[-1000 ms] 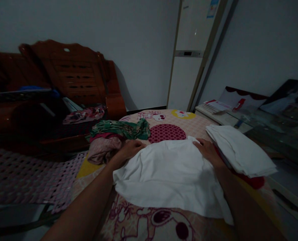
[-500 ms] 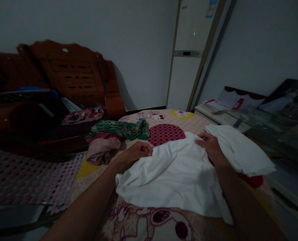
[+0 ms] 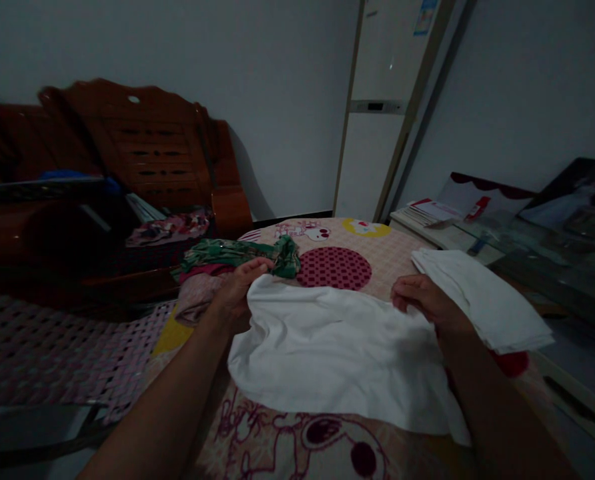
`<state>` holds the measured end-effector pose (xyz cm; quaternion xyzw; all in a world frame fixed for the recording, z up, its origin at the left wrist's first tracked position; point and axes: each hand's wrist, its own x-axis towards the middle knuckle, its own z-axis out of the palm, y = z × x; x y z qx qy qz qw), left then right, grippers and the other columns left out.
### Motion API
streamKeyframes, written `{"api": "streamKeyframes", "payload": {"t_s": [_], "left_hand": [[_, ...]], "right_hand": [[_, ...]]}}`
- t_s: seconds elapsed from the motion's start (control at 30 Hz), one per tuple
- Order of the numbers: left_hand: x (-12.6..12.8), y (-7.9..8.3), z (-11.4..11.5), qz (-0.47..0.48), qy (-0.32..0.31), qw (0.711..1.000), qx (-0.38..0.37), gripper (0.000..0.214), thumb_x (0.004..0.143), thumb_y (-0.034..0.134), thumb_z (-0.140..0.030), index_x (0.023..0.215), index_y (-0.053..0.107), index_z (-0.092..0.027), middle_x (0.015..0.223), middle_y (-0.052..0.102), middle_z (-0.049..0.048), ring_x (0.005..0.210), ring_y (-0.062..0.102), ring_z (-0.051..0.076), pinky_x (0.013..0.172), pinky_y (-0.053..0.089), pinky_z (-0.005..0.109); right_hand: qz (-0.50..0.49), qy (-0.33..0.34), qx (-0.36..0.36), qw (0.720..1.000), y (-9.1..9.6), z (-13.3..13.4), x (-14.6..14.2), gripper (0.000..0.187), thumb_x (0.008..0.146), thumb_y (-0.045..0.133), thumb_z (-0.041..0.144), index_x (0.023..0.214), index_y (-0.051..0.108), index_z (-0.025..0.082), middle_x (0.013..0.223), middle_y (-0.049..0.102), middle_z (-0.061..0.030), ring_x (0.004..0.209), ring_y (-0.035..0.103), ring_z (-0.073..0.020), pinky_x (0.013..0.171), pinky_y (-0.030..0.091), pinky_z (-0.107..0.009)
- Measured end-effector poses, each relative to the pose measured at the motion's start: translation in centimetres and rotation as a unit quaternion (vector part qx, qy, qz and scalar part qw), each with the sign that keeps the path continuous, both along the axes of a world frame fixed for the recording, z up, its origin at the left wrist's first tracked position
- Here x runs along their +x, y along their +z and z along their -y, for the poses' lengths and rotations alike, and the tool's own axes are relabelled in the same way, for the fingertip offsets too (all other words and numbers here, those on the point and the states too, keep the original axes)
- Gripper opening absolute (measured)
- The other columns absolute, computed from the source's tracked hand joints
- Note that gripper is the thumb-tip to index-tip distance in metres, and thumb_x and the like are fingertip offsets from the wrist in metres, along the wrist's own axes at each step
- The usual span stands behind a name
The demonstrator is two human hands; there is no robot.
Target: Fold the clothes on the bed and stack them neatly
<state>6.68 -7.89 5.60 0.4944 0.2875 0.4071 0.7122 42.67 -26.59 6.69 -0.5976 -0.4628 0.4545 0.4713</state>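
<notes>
A white cloth garment [image 3: 337,347] lies spread and wrinkled on the patterned cover [image 3: 277,447] in front of me. My left hand [image 3: 245,283] pinches its far left corner and lifts it a little. At the far right corner, my right hand [image 3: 420,297] has its fingers curled closed on the same cloth. Just to the right sits a folded white stack of cloth [image 3: 482,300]. Beyond my left hand lie a crumpled green patterned cloth [image 3: 237,252] and a pinkish bunched cloth [image 3: 195,297].
A carved wooden bench [image 3: 147,147] with clothes on its seat stands at the back left. A pink woven chair [image 3: 62,353] is at the left. A tall white cabinet-like unit [image 3: 370,153] rises behind. At the right stands a glass-topped table [image 3: 567,247] with papers [image 3: 430,212] near it.
My left hand has moved left and outward with the cloth's corner, so its far edge now runs straighter. My right hand has come slightly nearer and lower.
</notes>
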Motion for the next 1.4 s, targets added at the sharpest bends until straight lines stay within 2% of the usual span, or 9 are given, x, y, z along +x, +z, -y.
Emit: {"api": "streamKeyframes", "payload": {"t_s": [0.2,0.27,0.37,0.47,0.7,0.83,1.13,1.3,1.4], "left_hand": [[0.2,0.0,1.0,-0.227,-0.315,0.917,0.093,0.032,0.061,0.085,-0.037,0.078,0.073,-0.013,0.064,0.062,0.0006,0.051,0.047,0.008,0.046,0.032,0.018],[0.7,-0.1,1.1,-0.243,-0.287,0.921,0.105,0.032,0.062,0.084,-0.041,0.072,0.071,-0.013,0.062,0.061,0.0008,0.052,0.048,0.009,0.047,0.034,0.018],[1.6,-0.8,0.8,-0.197,-0.071,0.968,0.139,0.035,0.070,0.076,-0.049,0.078,0.070,-0.015,0.064,0.063,0.0015,0.056,0.053,0.011,0.052,0.039,0.020],[2.1,-1.9,0.1,-0.192,0.073,0.949,0.238,0.038,0.075,0.069,-0.050,0.090,0.075,-0.016,0.086,0.072,0.0066,0.077,0.062,0.018,0.065,0.046,0.024],[2.3,-2.7,-0.5,-0.350,-0.139,0.849,0.370,0.031,0.081,0.063,-0.044,0.090,0.079,-0.018,0.088,0.076,0.0053,0.080,0.066,0.020,0.068,0.045,0.024],[2.3,-2.4,-0.3,-0.363,-0.144,0.831,0.396,0.028,0.076,0.068,-0.040,0.091,0.079,-0.019,0.092,0.076,0.0069,0.084,0.066,0.021,0.074,0.046,0.025],[1.8,-1.7,0.2,-0.294,-0.160,0.908,0.253,0.031,0.063,0.079,-0.040,0.079,0.075,-0.013,0.070,0.067,0.0022,0.062,0.055,0.013,0.057,0.041,0.021],[1.3,0.2,1.1,-0.183,0.015,0.965,0.189,0.042,0.061,0.082,-0.039,0.095,0.075,-0.016,0.078,0.066,0.0011,0.054,0.048,0.008,0.050,0.035,0.019],[0.3,1.2,1.2,-0.127,-0.013,0.976,0.176,0.040,0.055,0.086,-0.038,0.087,0.075,-0.018,0.075,0.066,0.0011,0.057,0.052,0.010,0.052,0.038,0.020]], "right_hand": [[0.113,0.141,-0.138,0.974,-0.8,-0.8,-0.9,0.028,0.069,0.071,0.041,0.065,0.063,0.015,0.051,0.065,-0.0017,0.035,0.050,-0.0099,0.036,0.037,-0.021],[0.119,0.108,-0.116,0.980,-1.0,-1.0,-0.7,0.023,0.068,0.070,0.037,0.069,0.063,0.015,0.051,0.063,0.0003,0.035,0.048,-0.0083,0.035,0.034,-0.019],[0.122,0.028,-0.091,0.988,-1.1,-1.1,-0.5,0.022,0.067,0.068,0.033,0.079,0.065,0.015,0.048,0.059,0.0040,0.034,0.044,-0.0076,0.035,0.031,-0.019],[0.154,0.010,-0.108,0.982,-1.0,-1.0,-0.4,0.033,0.064,0.070,0.033,0.092,0.067,0.015,0.044,0.054,0.0065,0.035,0.042,-0.0090,0.036,0.030,-0.021],[0.228,0.059,-0.125,0.964,-1.6,-1.0,-0.5,0.014,0.064,0.069,0.027,0.070,0.061,0.017,0.045,0.054,0.0055,0.039,0.046,-0.0094,0.039,0.033,-0.020],[0.239,0.068,-0.118,0.961,-1.4,-1.0,-0.5,0.013,0.066,0.067,0.027,0.068,0.058,0.018,0.045,0.052,0.0058,0.038,0.045,-0.0098,0.039,0.031,-0.021],[0.274,0.062,-0.099,0.955,-1.3,-0.9,-0.5,0.012,0.063,0.067,0.026,0.069,0.060,0.017,0.057,0.056,0.0036,0.046,0.050,-0.0114,0.043,0.034,-0.022],[0.347,-0.153,0.100,0.920,-0.9,-1.7,-0.1,0.014,0.066,0.067,0.031,0.070,0.060,0.019,0.059,0.058,0.0011,0.057,0.053,-0.0148,0.051,0.037,-0.024],[0.327,-0.249,0.149,0.899,-1.1,-2.1,0.6,0.020,0.066,0.067,0.037,0.074,0.061,0.020,0.060,0.059,0.0001,0.059,0.056,-0.0171,0.052,0.040,-0.025]]}}
